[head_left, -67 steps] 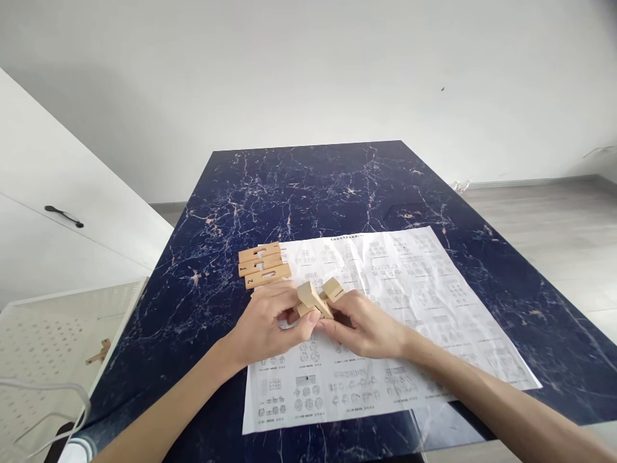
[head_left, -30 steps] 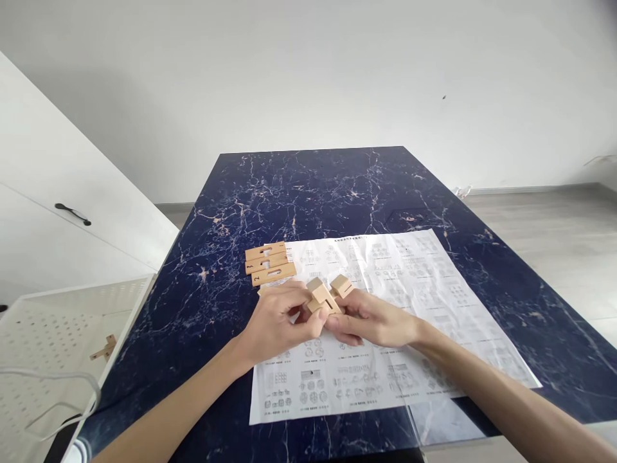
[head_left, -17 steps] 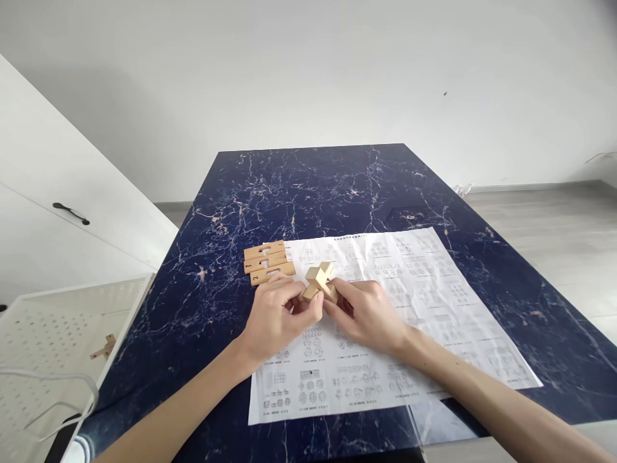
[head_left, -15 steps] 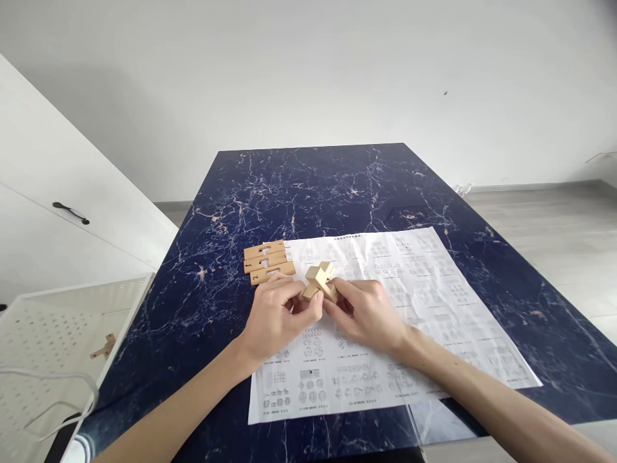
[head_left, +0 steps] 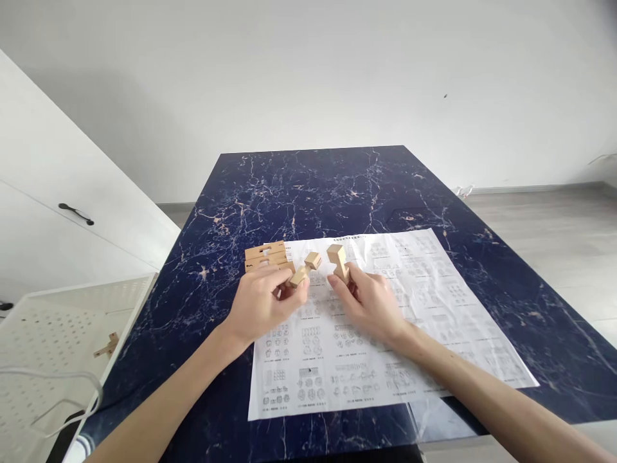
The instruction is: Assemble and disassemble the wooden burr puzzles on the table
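Note:
My left hand [head_left: 265,299] is closed on a notched wooden puzzle piece [head_left: 299,276], pinched between thumb and fingers and pointing up to the right. A second notched wooden piece [head_left: 336,254] stands nearly upright in the pinch of my right hand [head_left: 371,301]. The two pieces are apart, with a small gap between them. Below both hands lies a printed instruction sheet [head_left: 328,386] with rows of small diagrams. Flat slotted wooden pieces [head_left: 265,251] with numbers rest at the sheet's upper left corner, partly hidden behind my left hand.
The dark blue marble-patterned table [head_left: 308,193] stretches away to a white wall. At the lower left stands a white perforated basket [head_left: 43,315] holding a wooden piece [head_left: 107,346] and a white cable [head_left: 58,372]. A white cabinet [head_left: 72,167] is behind it.
The wooden pieces were joined in a cross between both hands. Now they are separated, my left hand having moved left with one and my right hand holding the other upright.

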`<state>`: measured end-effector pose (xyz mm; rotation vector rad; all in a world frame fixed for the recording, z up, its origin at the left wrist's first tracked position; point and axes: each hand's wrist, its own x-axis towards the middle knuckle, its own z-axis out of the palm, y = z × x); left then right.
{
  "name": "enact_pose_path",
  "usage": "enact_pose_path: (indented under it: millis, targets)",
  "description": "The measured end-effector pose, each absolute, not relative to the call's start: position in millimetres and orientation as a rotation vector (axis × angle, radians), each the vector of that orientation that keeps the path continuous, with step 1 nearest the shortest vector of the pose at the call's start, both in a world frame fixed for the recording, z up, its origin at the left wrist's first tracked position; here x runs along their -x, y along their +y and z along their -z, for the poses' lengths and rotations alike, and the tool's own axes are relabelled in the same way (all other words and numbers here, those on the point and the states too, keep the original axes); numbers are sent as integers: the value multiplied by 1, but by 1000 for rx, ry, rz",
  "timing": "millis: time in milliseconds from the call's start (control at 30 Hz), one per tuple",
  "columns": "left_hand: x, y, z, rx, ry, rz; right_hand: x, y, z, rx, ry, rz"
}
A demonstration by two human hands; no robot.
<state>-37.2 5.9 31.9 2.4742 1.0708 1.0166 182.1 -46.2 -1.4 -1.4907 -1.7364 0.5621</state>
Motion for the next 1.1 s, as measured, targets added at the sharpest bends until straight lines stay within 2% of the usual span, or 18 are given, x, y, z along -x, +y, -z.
enact_pose_path:
  millis: [167,300,467,600,767,900,1100]
  targets:
    - [57,13,-59,-2382,1046,-791,-184,-42,4,1511,-1686,-631]
    - [83,-1,-75,-2214,1064,-454,-185,-42,4,1498,-1766,-661]
    - [103,-25,-67,-2120,1022,-170,-182,-47,3,1431,-1955,-623]
    - [105,-26,-61,-2108,1018,-142,-179,-51,3,1425,-2064,-499]
    - [107,-10,-59,-1814,1245,34,-179,-50,6,1447,-2150,-415]
    - [104,-5,-51,-1809,1430,-47,-180,-48,8,1439,-2172,-392]
    - [98,-22,-37,-2121,1572,-362,-181,-48,11,1399,-2191,-400]
